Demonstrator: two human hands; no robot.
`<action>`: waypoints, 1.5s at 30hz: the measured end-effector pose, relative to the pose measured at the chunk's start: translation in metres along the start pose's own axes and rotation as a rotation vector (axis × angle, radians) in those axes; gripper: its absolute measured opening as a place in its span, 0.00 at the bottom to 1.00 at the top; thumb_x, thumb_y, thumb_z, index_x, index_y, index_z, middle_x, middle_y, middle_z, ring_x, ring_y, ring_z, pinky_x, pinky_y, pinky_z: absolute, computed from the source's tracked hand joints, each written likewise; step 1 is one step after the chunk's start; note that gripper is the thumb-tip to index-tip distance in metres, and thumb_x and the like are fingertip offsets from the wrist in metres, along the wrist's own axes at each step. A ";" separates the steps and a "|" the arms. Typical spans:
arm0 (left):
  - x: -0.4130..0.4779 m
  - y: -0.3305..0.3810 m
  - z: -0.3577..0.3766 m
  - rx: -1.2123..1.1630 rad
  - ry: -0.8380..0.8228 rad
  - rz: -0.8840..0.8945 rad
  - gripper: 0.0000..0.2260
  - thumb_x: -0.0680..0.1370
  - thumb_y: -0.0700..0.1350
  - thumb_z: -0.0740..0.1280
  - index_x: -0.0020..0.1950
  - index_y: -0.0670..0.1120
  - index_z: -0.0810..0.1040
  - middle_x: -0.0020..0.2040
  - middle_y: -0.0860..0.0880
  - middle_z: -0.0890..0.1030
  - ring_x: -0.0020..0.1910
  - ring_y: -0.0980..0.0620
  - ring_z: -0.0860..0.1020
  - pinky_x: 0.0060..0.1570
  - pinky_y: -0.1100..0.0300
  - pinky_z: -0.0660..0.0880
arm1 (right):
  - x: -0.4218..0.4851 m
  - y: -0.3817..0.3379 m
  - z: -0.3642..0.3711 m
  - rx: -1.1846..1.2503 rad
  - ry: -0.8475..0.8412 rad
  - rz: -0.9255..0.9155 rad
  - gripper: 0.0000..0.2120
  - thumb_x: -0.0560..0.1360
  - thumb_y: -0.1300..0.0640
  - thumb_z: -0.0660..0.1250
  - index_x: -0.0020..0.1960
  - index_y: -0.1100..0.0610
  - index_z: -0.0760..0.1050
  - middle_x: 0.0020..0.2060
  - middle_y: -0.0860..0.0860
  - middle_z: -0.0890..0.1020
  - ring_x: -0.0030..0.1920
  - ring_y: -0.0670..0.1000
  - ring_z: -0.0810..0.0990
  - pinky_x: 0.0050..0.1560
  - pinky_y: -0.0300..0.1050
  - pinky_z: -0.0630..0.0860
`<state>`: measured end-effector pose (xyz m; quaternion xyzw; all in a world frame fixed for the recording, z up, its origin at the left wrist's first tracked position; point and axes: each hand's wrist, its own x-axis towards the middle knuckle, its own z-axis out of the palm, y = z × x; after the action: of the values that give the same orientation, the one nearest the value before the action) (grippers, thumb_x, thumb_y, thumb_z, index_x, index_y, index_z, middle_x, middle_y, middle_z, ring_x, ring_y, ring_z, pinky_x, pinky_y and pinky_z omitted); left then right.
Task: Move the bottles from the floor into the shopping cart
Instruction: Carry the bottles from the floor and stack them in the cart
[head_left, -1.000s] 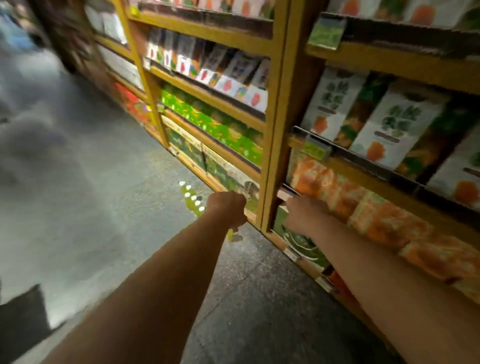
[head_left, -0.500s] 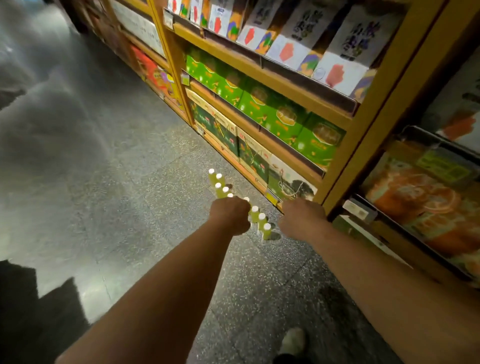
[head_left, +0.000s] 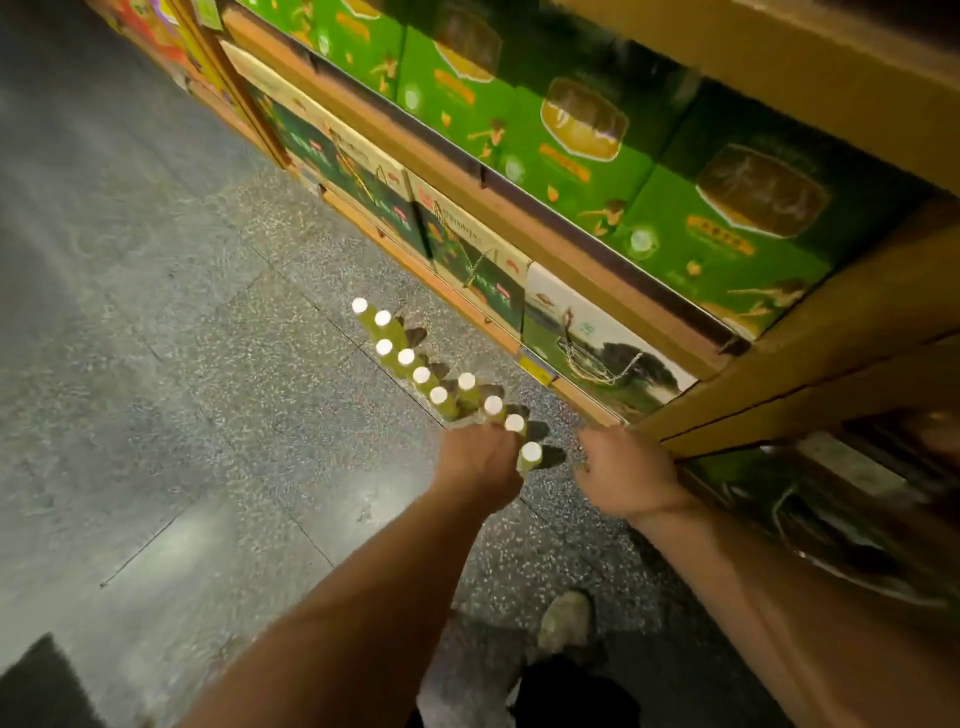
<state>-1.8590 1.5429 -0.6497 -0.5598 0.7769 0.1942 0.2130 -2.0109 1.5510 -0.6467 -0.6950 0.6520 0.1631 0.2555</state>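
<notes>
Ten upright bottles (head_left: 451, 409) stand beside the left hand (head_left: 478, 462).

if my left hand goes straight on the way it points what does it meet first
Most likely the green bottles at the near end of the row: the left hand points up that row, fingers right by them. Whether they touch is unclear.

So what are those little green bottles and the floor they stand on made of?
Bottles: probably clear plastic holding green liquid, with matte white caps; glass can't be ruled out. Floor: speckled, polished stone or terrazzo, given its flecks, seams and sheen.
</notes>
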 end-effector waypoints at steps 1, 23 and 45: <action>0.018 -0.005 0.015 0.002 -0.027 0.014 0.12 0.78 0.48 0.62 0.60 0.47 0.75 0.56 0.46 0.79 0.55 0.45 0.78 0.48 0.56 0.73 | 0.017 0.002 0.013 0.013 -0.018 0.032 0.13 0.77 0.48 0.62 0.56 0.55 0.73 0.52 0.55 0.79 0.53 0.57 0.78 0.49 0.47 0.75; 0.331 -0.045 0.258 0.344 -0.086 0.474 0.14 0.82 0.38 0.54 0.61 0.41 0.76 0.61 0.42 0.77 0.61 0.43 0.76 0.54 0.53 0.73 | 0.286 0.009 0.309 0.077 -0.085 0.337 0.16 0.80 0.59 0.57 0.67 0.54 0.64 0.67 0.52 0.65 0.61 0.55 0.75 0.56 0.45 0.72; -0.058 -0.027 -0.133 0.199 0.027 0.655 0.13 0.77 0.38 0.67 0.61 0.41 0.75 0.56 0.42 0.78 0.53 0.45 0.78 0.53 0.54 0.77 | -0.112 -0.082 -0.036 0.440 0.391 0.473 0.15 0.70 0.62 0.71 0.56 0.57 0.74 0.54 0.54 0.75 0.52 0.55 0.77 0.40 0.40 0.73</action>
<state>-1.8321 1.5090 -0.5084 -0.2597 0.9332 0.1679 0.1828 -1.9439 1.6238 -0.5428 -0.4718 0.8503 -0.0621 0.2249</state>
